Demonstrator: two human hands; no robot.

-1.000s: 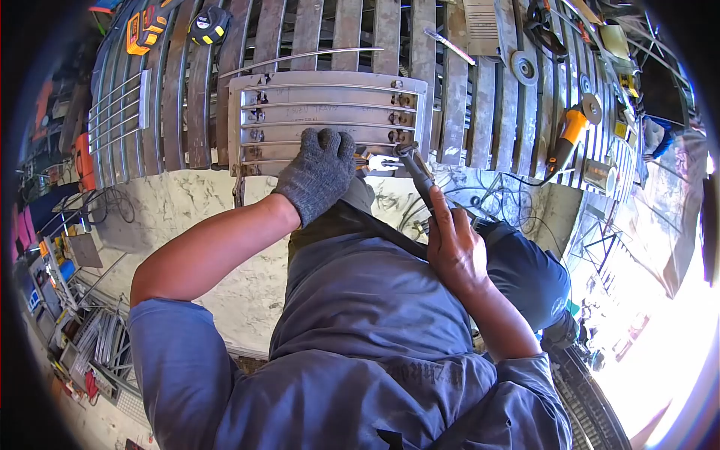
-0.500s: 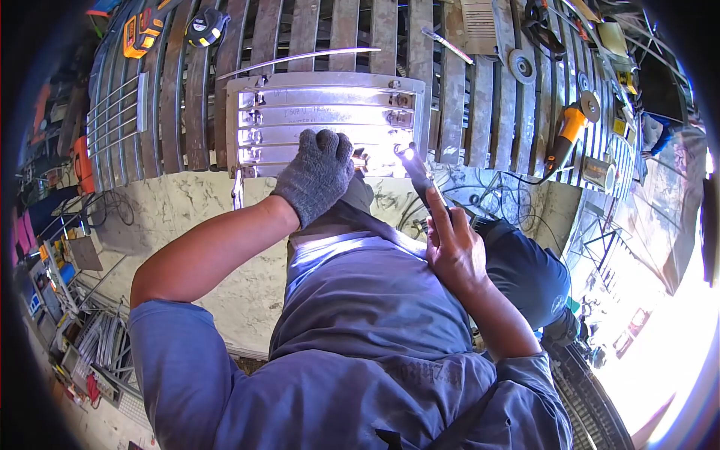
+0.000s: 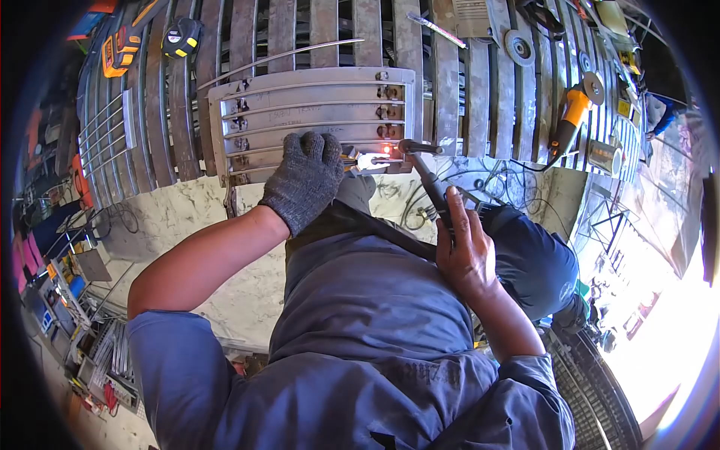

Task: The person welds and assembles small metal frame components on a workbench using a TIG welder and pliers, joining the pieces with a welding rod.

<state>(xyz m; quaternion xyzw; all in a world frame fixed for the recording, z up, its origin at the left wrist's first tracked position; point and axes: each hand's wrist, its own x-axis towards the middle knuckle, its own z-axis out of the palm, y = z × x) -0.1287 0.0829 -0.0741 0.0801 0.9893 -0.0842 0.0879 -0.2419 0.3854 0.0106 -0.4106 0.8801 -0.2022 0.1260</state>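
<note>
A metal frame with several parallel bars lies on the slatted bench, handwriting on its plate. My left hand, in a grey knitted glove, is closed at the frame's near edge. It grips something largely hidden; a bright, yellowish piece shows beside its fingers. My right hand, bare, is wrapped round a TIG welding torch, its index finger stretched along the handle. The torch head is at the frame's near right corner. Close by, a small spot on the metal glows orange-red.
A thin metal rod lies beyond the frame. Two tape measures, one orange and one black, lie at the far left. An angle grinder and a grinding disc are on the right. Another person is close on my right.
The bright white welding arc light has gone out, leaving a glowing spot. The torch head has tilted and lifted slightly. The view has shifted, so the bench appears further left.
</note>
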